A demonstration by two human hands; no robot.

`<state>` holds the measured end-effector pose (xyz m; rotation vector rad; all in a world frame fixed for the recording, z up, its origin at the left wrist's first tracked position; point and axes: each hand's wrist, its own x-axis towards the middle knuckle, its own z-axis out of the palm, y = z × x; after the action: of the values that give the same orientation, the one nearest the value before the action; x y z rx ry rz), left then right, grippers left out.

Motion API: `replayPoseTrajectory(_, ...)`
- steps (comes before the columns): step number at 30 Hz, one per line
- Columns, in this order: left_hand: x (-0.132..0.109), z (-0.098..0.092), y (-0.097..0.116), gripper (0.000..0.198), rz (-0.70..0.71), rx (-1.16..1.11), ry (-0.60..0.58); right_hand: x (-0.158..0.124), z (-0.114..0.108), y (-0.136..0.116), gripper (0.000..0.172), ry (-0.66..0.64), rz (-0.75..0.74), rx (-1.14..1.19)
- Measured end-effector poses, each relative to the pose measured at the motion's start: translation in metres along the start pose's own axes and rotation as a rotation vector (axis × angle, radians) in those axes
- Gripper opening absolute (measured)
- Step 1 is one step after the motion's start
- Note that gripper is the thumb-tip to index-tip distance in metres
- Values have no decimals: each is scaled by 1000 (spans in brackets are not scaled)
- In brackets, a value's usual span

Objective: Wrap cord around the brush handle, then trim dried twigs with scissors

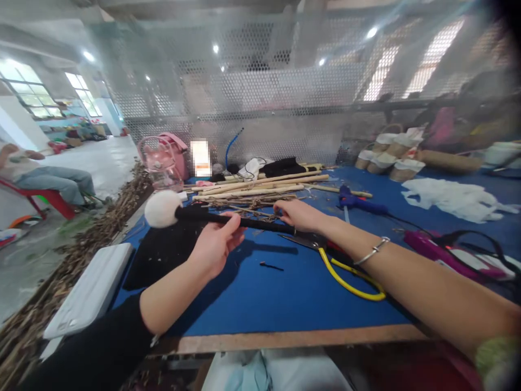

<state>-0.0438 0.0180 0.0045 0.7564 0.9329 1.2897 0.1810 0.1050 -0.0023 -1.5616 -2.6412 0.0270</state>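
My left hand [217, 241] is closed around a black-wrapped stick [264, 224], held level above the blue table. A white fluffy ball [161, 209] sits on the stick's left end. Beyond the stick's other end, my right hand [301, 214] has its fingers curled in over a heap of thin brown twigs [244, 201]; whatever they pinch is hidden. Under my right forearm lie scissors with yellow handles [345, 277], their blades pointing left. A short dark sliver [272, 266] rests on the table, and a black cloth [163, 255] lies below the ball.
Pale wooden sticks [260, 184] lie behind the twigs. To the right are a blue glue gun [360, 202], a white plastic bag [456, 198] and a purple device [456, 252]. A white box [89, 288] stands at the left edge. A seated person [52, 174] is farther left.
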Motion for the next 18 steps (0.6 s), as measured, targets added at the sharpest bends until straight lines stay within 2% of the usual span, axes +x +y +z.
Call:
replayPoseTrajectory(3, -13, 5, -12, 20, -196, 10, 81, -19, -16, 4, 33, 75, -1, 12)
replayPoseTrajectory(7, -14, 10, -13, 10, -321, 51, 147, -53, -32, 14, 26, 145, -16, 275)
replayPoseTrajectory(9, -7, 10, -13, 15, -382, 107, 153, -66, -33, 19, 20, 234, 89, 420)
replayPoseTrajectory(12, 0, 10, -12, 21, -532, 264, 136, -78, -35, 28, 22, 499, 312, 664)
replayPoseTrajectory(14, -3, 12, -8, 29, -648, 430, 38, -82, -43, 33, 21, 698, 370, 835)
replayPoseTrajectory(16, -11, 16, -4, 39, -676, 663, -161, -82, -55, 37, 17, 857, 309, 972)
replayPoseTrajectory(17, -14, 18, -2, 41, -623, 811, -277, -81, -61, 38, 15, 916, 256, 1017)
replayPoseTrajectory(18, -17, 21, -2, 40, -487, 971, -376, -79, -67, 39, 13, 955, 212, 1037)
